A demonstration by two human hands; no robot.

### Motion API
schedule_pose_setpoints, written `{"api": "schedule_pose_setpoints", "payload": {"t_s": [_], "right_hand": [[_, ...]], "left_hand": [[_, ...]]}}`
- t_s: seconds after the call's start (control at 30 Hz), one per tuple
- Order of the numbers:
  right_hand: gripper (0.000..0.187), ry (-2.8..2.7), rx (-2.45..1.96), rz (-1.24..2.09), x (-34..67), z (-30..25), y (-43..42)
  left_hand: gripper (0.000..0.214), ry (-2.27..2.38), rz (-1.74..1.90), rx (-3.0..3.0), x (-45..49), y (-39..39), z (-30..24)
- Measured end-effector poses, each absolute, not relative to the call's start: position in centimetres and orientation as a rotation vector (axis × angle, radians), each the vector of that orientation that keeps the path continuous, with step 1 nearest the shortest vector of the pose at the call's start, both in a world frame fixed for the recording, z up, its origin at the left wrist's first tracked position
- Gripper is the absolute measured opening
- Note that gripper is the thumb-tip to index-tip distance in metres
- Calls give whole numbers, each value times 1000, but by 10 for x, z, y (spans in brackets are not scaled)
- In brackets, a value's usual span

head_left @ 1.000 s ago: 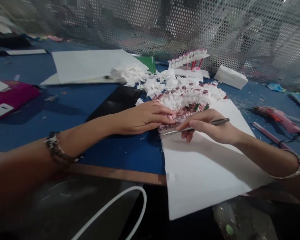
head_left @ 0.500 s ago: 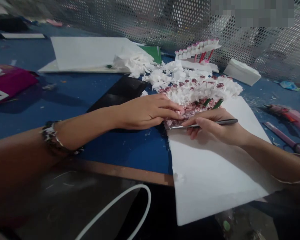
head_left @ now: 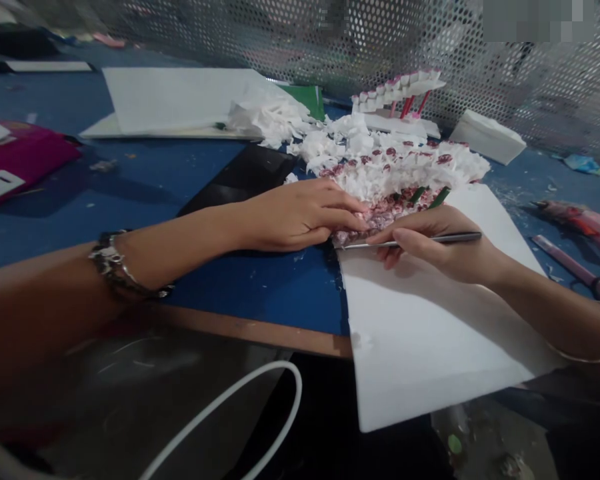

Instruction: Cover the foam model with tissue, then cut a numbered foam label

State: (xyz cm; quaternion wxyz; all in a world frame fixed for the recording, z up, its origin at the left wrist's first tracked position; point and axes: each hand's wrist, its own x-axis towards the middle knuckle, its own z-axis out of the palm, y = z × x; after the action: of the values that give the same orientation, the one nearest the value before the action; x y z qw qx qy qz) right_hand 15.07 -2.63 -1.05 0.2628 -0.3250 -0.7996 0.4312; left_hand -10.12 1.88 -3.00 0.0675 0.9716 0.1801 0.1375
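Note:
A curved paper model (head_left: 395, 175) has ruffled white tissue, dark red curled bits along its top, and a pinkish crumpled base (head_left: 380, 217). My left hand (head_left: 305, 215) rests with outstretched fingers on the base's left side. In a pen-like grip, my right hand (head_left: 435, 241) holds a slim metal tool (head_left: 457, 237) with a dark end. Its silver tip meets the base's lower left edge; whether it is tweezers or a blade I cannot tell. Two green strips (head_left: 439, 197) stand by my right knuckles. Under the right hand lies a white board (head_left: 440, 347).
Torn white tissue (head_left: 280, 123) heaps behind the model, beside a folded white sheet (head_left: 180, 100). A small white stand on red sticks (head_left: 407, 107) is near the mesh screen (head_left: 380, 30). At right lie a pink glue gun (head_left: 580, 223) and a pink stick (head_left: 575, 267); at left, a magenta pouch (head_left: 35, 160).
The whole view has shifted slightly, so the scene sits a little higher and to the right. The tool lies a bit flatter along the base's edge. Both hands keep nearly the same pose.

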Motion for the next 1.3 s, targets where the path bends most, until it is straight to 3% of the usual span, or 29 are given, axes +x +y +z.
{"api": "schedule_pose_setpoints", "payload": {"t_s": [0.9,1.3], "right_hand": [[29,-2247,-909,1090,166,-12,-19],[25,-2448,-804,860,170,-2,-24]], "left_hand": [[44,490,423,2994,-105,20,-33],[42,515,405,2928,-104,17,-31]]}}
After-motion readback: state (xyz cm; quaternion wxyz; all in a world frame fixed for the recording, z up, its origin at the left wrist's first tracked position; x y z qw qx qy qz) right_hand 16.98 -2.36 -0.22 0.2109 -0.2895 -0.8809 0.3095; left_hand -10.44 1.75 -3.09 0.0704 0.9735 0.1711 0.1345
